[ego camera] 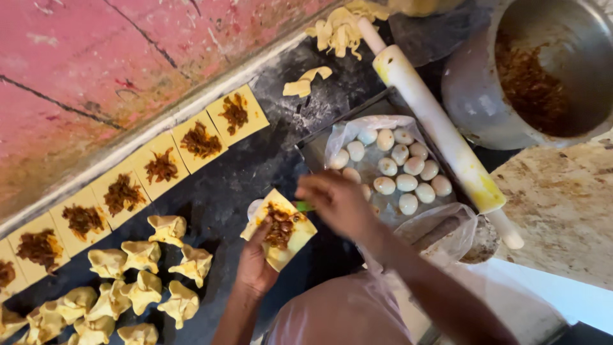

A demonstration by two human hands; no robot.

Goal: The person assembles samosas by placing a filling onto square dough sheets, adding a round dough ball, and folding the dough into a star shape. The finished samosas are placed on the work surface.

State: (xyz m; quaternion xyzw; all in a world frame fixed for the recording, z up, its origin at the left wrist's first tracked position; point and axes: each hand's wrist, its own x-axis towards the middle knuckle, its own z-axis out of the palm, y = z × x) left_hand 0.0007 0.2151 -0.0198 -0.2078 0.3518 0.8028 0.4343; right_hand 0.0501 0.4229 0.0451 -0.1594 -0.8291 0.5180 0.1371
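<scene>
My left hand (254, 267) lies palm up under a yellow dough square (281, 230) with brown filling on it. My right hand (335, 201) hovers just right of that square, fingers curled, with a small green object at its fingertips. A plastic bag of peeled boiled eggs (399, 166) lies in a dark tray (313, 150) just beyond my right hand. Whether the right hand grips anything is unclear.
A row of dough squares topped with filling (159, 166) lines the pink wall's base. Several folded dumplings (140, 281) sit at lower left. A white rolling pin (440, 128) lies across the tray. A steel pot with brown filling (543, 76) stands at top right.
</scene>
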